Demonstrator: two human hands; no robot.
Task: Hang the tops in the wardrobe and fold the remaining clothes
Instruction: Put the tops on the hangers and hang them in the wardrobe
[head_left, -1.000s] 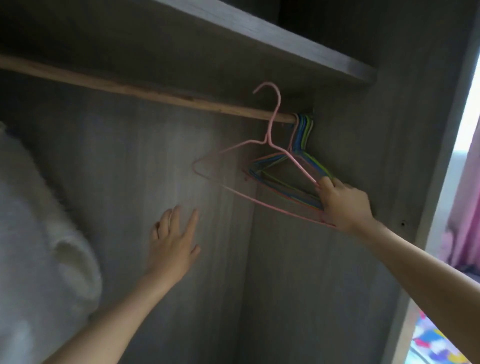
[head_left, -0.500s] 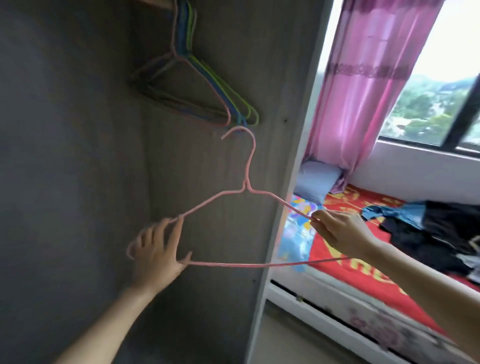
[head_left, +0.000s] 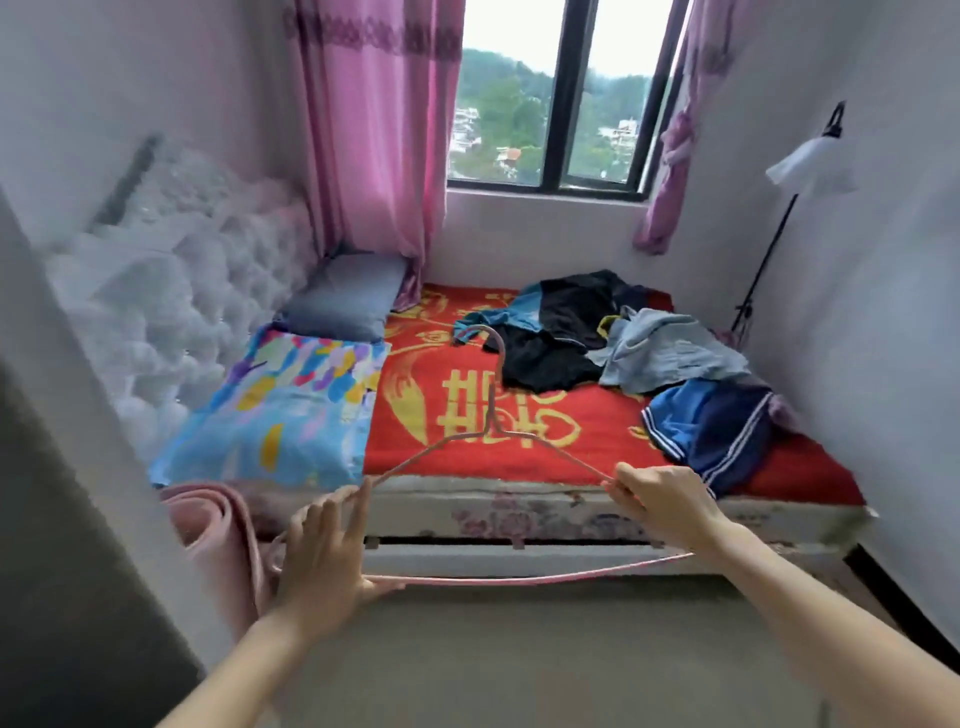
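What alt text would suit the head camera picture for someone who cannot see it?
A left hand and a right hand hold a pink hanger before a bed. Clothes lie heaped on its red blanket, below a window.

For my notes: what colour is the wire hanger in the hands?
Pale pink thin wire hanger, clearest in the head view.
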